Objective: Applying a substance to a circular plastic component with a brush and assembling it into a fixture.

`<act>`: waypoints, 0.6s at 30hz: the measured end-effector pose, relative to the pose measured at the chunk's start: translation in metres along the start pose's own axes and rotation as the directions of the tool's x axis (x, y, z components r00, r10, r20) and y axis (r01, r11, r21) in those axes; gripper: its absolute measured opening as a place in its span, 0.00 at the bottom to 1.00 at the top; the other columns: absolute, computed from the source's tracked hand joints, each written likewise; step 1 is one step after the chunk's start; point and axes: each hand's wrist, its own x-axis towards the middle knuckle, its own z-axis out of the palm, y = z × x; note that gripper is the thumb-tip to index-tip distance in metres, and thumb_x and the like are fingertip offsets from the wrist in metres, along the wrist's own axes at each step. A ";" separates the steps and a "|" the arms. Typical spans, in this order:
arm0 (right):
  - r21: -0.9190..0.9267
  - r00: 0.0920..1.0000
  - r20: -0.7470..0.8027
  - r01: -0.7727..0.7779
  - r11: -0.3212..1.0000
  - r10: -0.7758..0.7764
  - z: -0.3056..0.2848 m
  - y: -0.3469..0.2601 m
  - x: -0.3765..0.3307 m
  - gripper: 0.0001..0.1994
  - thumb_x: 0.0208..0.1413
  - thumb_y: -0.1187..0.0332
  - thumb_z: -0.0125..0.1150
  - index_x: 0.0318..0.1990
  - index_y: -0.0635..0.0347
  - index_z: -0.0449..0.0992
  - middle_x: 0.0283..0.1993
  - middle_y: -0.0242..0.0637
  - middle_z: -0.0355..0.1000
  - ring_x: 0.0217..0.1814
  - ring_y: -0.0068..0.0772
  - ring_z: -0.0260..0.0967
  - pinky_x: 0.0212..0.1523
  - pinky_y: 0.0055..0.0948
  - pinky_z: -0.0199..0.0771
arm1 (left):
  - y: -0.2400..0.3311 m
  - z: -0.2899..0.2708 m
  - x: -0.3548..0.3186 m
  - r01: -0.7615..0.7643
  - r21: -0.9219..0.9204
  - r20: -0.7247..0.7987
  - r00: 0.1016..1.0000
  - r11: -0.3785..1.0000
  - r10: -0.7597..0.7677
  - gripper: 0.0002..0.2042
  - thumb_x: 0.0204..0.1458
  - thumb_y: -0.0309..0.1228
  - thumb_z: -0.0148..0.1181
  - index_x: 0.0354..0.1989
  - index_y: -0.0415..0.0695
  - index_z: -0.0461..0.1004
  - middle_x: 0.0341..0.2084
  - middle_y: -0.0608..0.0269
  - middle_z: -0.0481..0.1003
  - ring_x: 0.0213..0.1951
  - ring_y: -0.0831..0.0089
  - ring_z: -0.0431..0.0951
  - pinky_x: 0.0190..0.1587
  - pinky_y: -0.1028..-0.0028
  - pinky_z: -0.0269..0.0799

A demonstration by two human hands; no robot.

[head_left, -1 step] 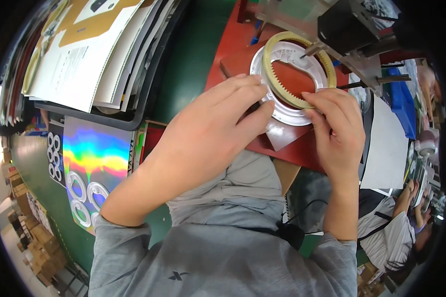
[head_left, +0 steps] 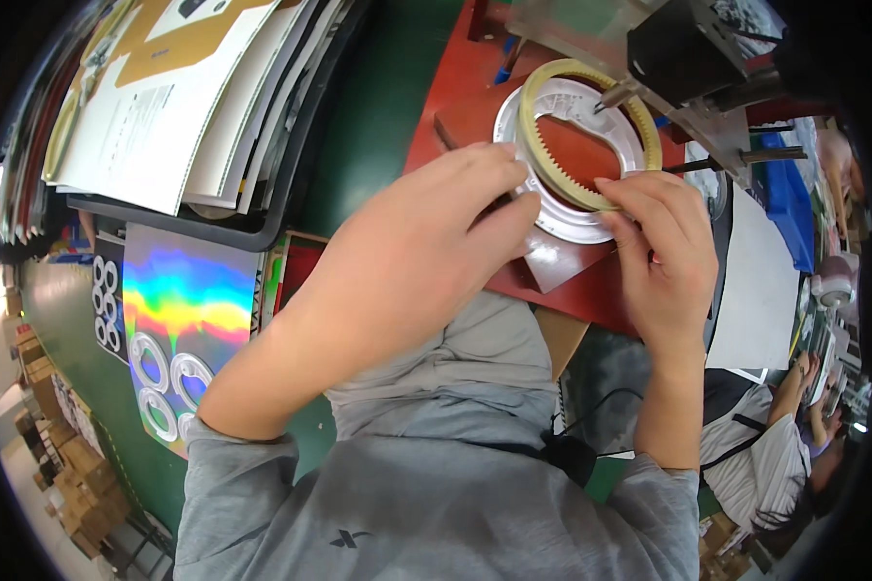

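A yellow ring gear with teeth around its inside sits tilted over a white ring-shaped part. Thumb and fingers of my right hand pinch the near right rim of the yellow ring gear. My left hand is closed at the left edge of the white part, thumb and fingers on either side of its rim; the exact contact is partly hidden. Both rings lie over a red work surface, beneath a thin metal tip of a fixture.
A black block on a clear bracket overhangs at the upper right. To the left stands a black tray of papers; below it, several white rings rest on a shiny iridescent sheet. Another person sits at the right.
Both rings and my hands have shifted very slightly to the right in the picture, as has the fixture. My hold looks the same.
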 end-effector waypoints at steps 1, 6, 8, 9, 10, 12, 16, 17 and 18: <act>0.004 1.000 0.008 0.002 1.000 -0.002 0.000 0.000 0.000 0.13 0.48 0.77 0.72 0.43 0.60 0.83 0.42 0.38 0.79 0.49 0.45 0.75 0.50 0.39 0.75 | -0.002 -0.001 0.001 0.009 -0.002 -0.001 1.000 1.000 -0.009 0.16 0.49 0.25 0.71 0.47 0.39 0.81 0.48 0.54 0.78 0.55 0.55 0.79 0.56 0.61 0.77; -0.072 0.998 0.011 0.058 0.996 -0.057 0.000 -0.003 -0.002 0.13 0.48 0.75 0.72 0.44 0.58 0.84 0.41 0.35 0.79 0.47 0.42 0.76 0.47 0.37 0.72 | -0.005 0.009 -0.005 0.003 -0.047 -0.053 0.999 0.999 -0.006 0.19 0.48 0.24 0.71 0.51 0.39 0.79 0.51 0.54 0.76 0.56 0.54 0.78 0.60 0.60 0.76; -0.103 0.998 0.016 0.068 0.992 -0.067 0.000 -0.006 -0.004 0.13 0.48 0.75 0.73 0.43 0.57 0.84 0.41 0.34 0.79 0.47 0.40 0.76 0.46 0.36 0.71 | -0.007 0.015 -0.014 0.007 -0.037 -0.073 0.997 0.999 -0.009 0.20 0.48 0.23 0.70 0.52 0.39 0.79 0.54 0.52 0.75 0.57 0.53 0.77 0.61 0.59 0.74; -0.111 0.997 0.007 0.083 0.990 -0.082 0.001 -0.008 -0.004 0.13 0.48 0.74 0.73 0.44 0.57 0.84 0.40 0.33 0.79 0.45 0.39 0.76 0.44 0.36 0.69 | -0.008 0.015 -0.016 0.012 -0.025 -0.087 0.996 1.000 -0.015 0.20 0.49 0.22 0.69 0.53 0.40 0.79 0.56 0.51 0.74 0.58 0.52 0.76 0.62 0.59 0.73; -0.119 0.996 0.001 0.094 0.988 -0.094 0.001 -0.010 -0.005 0.13 0.48 0.74 0.73 0.44 0.56 0.84 0.40 0.32 0.79 0.44 0.38 0.75 0.43 0.35 0.68 | -0.007 0.015 -0.018 0.011 -0.030 -0.088 0.996 1.000 -0.013 0.20 0.49 0.22 0.69 0.53 0.40 0.79 0.56 0.51 0.74 0.58 0.52 0.76 0.62 0.59 0.73; -0.127 0.996 0.002 0.087 0.988 -0.088 0.002 -0.015 -0.007 0.13 0.48 0.74 0.73 0.44 0.56 0.85 0.40 0.32 0.79 0.43 0.37 0.75 0.42 0.35 0.67 | -0.006 0.014 -0.021 0.058 -0.034 -0.091 0.994 0.998 -0.061 0.22 0.50 0.20 0.67 0.57 0.41 0.79 0.61 0.49 0.72 0.61 0.50 0.74 0.63 0.57 0.71; -0.149 0.997 -0.001 0.073 0.986 -0.074 0.004 -0.023 -0.007 0.14 0.48 0.73 0.74 0.44 0.55 0.85 0.38 0.30 0.78 0.40 0.35 0.73 0.39 0.34 0.65 | -0.006 0.019 -0.024 0.057 -0.134 -0.130 0.989 0.989 -0.074 0.24 0.50 0.19 0.67 0.58 0.42 0.78 0.63 0.48 0.72 0.63 0.50 0.74 0.64 0.58 0.71; -0.155 0.997 -0.003 0.070 0.985 -0.072 0.005 -0.024 -0.006 0.14 0.48 0.73 0.74 0.44 0.55 0.85 0.38 0.30 0.78 0.40 0.35 0.73 0.39 0.34 0.65 | -0.005 0.019 -0.025 0.075 -0.168 -0.139 0.985 0.983 -0.099 0.24 0.50 0.19 0.67 0.58 0.41 0.78 0.62 0.49 0.72 0.63 0.50 0.74 0.64 0.58 0.71; -0.145 0.998 -0.009 0.065 0.987 -0.067 0.005 -0.025 -0.006 0.14 0.48 0.73 0.74 0.45 0.55 0.85 0.38 0.29 0.78 0.40 0.34 0.73 0.39 0.34 0.64 | -0.004 0.020 -0.025 0.093 -0.202 -0.146 0.982 0.975 -0.124 0.23 0.49 0.19 0.67 0.58 0.41 0.78 0.62 0.49 0.73 0.63 0.51 0.74 0.64 0.59 0.71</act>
